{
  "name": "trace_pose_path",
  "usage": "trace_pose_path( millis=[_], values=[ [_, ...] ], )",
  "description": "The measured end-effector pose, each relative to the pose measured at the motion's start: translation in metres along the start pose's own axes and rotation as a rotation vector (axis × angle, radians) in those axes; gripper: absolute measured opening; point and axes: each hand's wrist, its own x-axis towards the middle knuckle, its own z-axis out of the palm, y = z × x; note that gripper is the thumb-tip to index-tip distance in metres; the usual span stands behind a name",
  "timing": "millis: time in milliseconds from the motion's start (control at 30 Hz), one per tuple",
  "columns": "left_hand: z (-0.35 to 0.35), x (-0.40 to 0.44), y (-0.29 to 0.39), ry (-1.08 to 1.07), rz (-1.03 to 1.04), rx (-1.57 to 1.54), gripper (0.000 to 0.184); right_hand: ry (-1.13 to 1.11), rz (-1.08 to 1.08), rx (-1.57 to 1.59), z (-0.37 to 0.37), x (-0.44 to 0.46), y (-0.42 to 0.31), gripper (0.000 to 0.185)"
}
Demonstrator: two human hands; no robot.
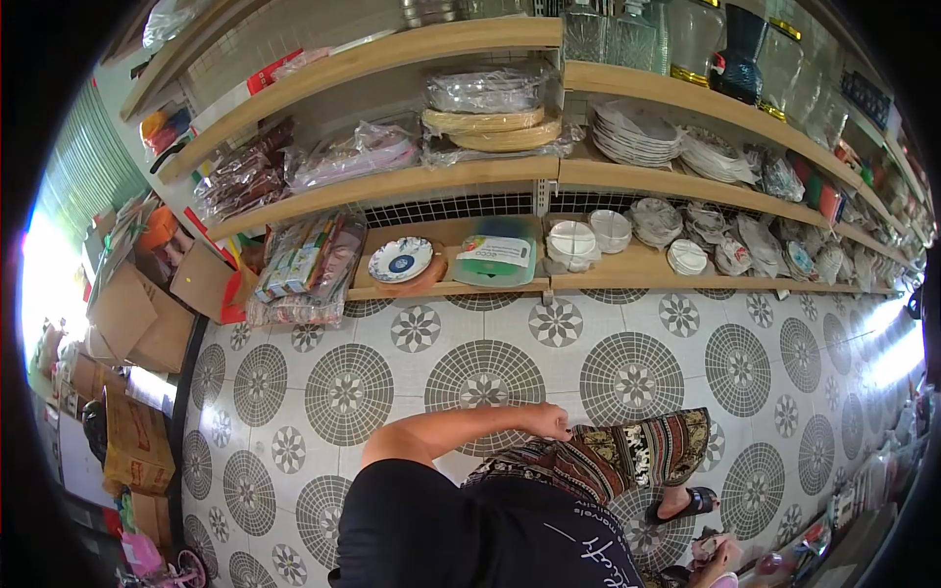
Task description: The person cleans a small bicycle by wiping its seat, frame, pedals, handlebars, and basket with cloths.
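Observation:
My left hand hangs at the end of my bent arm, beside my patterned trousers. Its fingers are curled closed and nothing shows in them. Near the bottom edge, my right hand is closed around a small pale pinkish bundle. What the bundle is cannot be made out, as it is small and partly covered by the fingers. Below my trousers, one foot in a dark sandal stands on the patterned tile floor.
Wooden shelves run along the top, with wrapped trays, stacked white plates and glass vases. On the lowest shelf are a blue-patterned plate and white bowls. Cardboard boxes stand at left; wrapped goods line the lower right.

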Motion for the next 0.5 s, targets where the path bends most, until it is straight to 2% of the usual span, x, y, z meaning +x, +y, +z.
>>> trace_pose_path(
  millis=[33, 133, 300, 333, 500],
  values=[
    [-0.001, 0.001, -0.004, -0.036, -0.002, -0.067, 0.053, -0.019, 0.106, 0.331, 0.002, -0.003, 0.008, 0.022],
    [-0.014, 0.009, -0.004, -0.317, -0.216, -0.062, 0.059, -0.213, 0.158, 0.185, -0.007, -0.011, -0.008, 0.022],
    [-0.016, 0.006, 0.000, -0.252, -0.127, -0.149, 0.062, -0.021, 0.096, 0.297, 0.015, -0.019, -0.012, 0.019],
    [-0.012, 0.008, -0.002, -0.243, -0.119, -0.156, 0.062, -0.152, 0.131, 0.217, 0.005, -0.022, -0.019, 0.015],
    [-0.001, 0.022, -0.018, -0.228, -0.118, -0.205, 0.060, -0.060, 0.104, 0.174, 0.017, -0.035, -0.031, 0.013]
  ],
)
